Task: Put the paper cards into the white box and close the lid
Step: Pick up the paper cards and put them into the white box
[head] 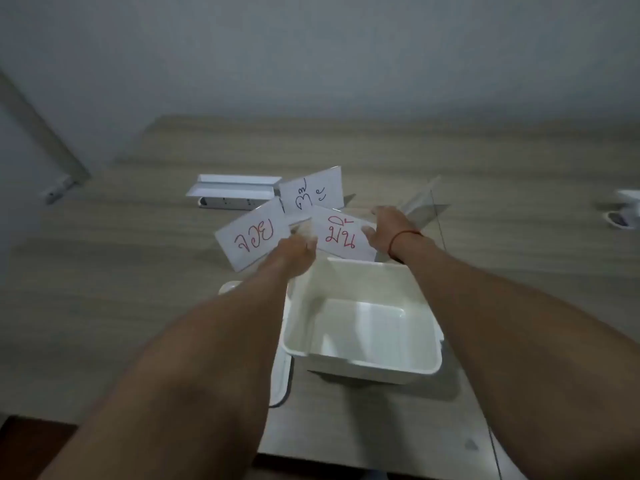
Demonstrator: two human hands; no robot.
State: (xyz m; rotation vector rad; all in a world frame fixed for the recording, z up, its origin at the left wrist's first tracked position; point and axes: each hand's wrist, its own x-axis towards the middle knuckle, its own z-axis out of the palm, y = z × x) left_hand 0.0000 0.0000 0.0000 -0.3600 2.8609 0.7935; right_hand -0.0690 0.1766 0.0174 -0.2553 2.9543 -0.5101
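An open white box [360,367] stands on the wooden table in front of me, with nothing inside. Its lid [281,375] lies flat to the left, mostly hidden under my left forearm. Just beyond the box I hold white paper cards fanned out. My left hand [294,252] grips a card with red writing [251,235]. My right hand [388,225] holds another red-lettered card [341,237]. A third card with dark writing [311,192] sticks up behind them; which hand holds it is unclear.
A white folded stand with a power strip [232,195] lies at the back left. A clear acrylic holder [424,206] stands behind my right hand. A white object [627,211] sits at the right edge. A thin cable [440,223] runs down the right side of the table.
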